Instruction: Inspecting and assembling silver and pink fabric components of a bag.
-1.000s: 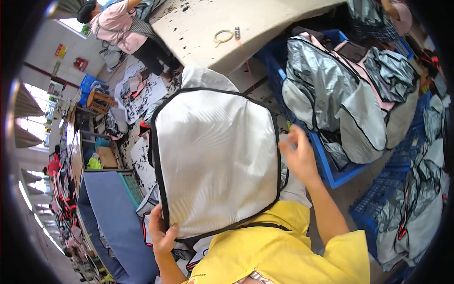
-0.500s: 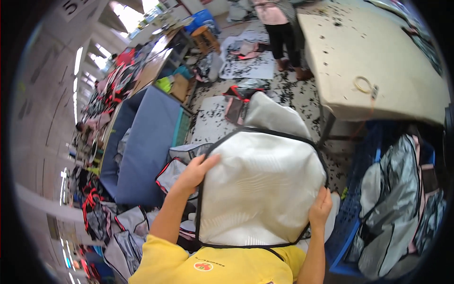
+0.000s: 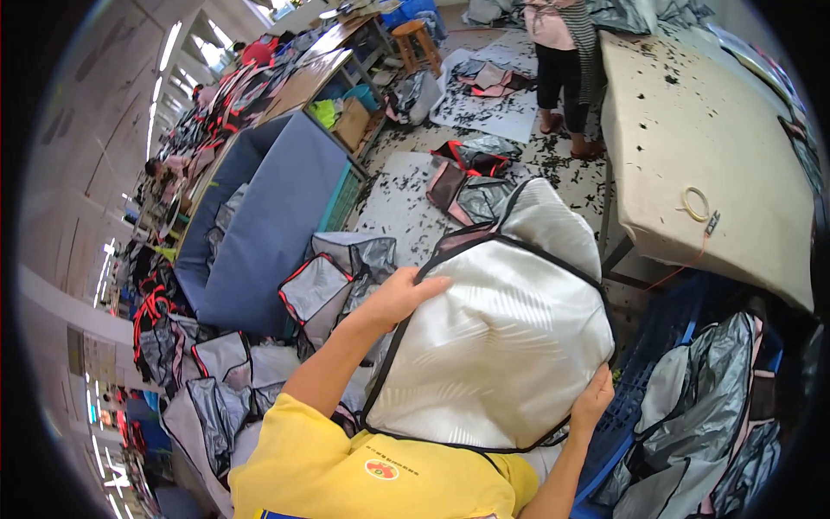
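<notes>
A shiny silver-white bag (image 3: 501, 346) with black binding along its edges is held up in front of my yellow shirt. Its broad panel faces up at me, slightly creased in the middle, and a rounded flap (image 3: 553, 227) stands out beyond the far edge. My left hand (image 3: 402, 298) grips the upper left edge, thumb on the panel and fingers hidden behind it. On the lower right edge my right hand (image 3: 593, 398) is closed, its fingers curled around the binding. The underside of the bag is out of sight.
Silver and red-trimmed bags (image 3: 320, 290) lie heaped at left, beside a blue padded bin (image 3: 268, 225). A blue crate (image 3: 622, 415) holds more silver bags at right, below a cream-topped table (image 3: 692, 147). Another person (image 3: 562, 69) stands at the back; black scraps litter the floor.
My view has swung, so the surroundings sit differently. The bag has tilted, its far edge now slanting down to the right, and its panel is more creased. Both hands keep their hold.
</notes>
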`<action>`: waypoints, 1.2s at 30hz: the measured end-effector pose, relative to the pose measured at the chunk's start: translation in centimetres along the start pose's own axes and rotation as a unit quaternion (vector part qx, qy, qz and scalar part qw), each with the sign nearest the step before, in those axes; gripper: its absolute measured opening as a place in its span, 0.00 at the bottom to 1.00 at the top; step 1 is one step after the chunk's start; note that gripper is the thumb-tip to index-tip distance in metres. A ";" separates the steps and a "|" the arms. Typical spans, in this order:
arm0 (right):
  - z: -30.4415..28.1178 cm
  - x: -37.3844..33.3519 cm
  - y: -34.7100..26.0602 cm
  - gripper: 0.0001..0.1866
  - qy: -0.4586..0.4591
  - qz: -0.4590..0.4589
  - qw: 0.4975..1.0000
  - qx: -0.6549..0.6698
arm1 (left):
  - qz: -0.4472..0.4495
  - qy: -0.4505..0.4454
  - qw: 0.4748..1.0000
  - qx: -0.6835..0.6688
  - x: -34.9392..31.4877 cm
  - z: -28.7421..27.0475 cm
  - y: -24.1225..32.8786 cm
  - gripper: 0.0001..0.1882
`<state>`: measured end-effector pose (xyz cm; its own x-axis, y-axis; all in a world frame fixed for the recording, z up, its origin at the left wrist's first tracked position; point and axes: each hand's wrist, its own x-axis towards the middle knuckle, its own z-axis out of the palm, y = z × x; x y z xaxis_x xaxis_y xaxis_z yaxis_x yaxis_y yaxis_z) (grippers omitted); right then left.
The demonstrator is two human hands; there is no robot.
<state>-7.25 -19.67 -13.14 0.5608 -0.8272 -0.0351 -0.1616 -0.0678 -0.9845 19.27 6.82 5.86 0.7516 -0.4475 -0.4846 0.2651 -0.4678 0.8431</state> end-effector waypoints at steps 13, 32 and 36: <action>-1.2 2.5 4.0 0.26 0.018 0.038 0.998 0.039 | 0.091 0.063 0.966 0.234 4.8 0.4 0.3 0.35; -0.8 1.4 4.1 0.27 0.020 0.081 0.996 0.041 | -0.006 -0.141 0.983 0.120 -6.4 -3.1 -11.1 0.21; -1.2 1.4 4.4 0.27 0.022 0.069 0.997 0.032 | 0.000 -0.153 0.985 0.079 -6.2 -2.9 -11.8 0.21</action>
<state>-8.15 -21.79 -17.32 0.4997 -0.8505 -0.1645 -0.1816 0.0828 -0.9799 13.27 17.34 -0.41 0.5288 -0.6450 -0.5517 0.1496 -0.5690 0.8086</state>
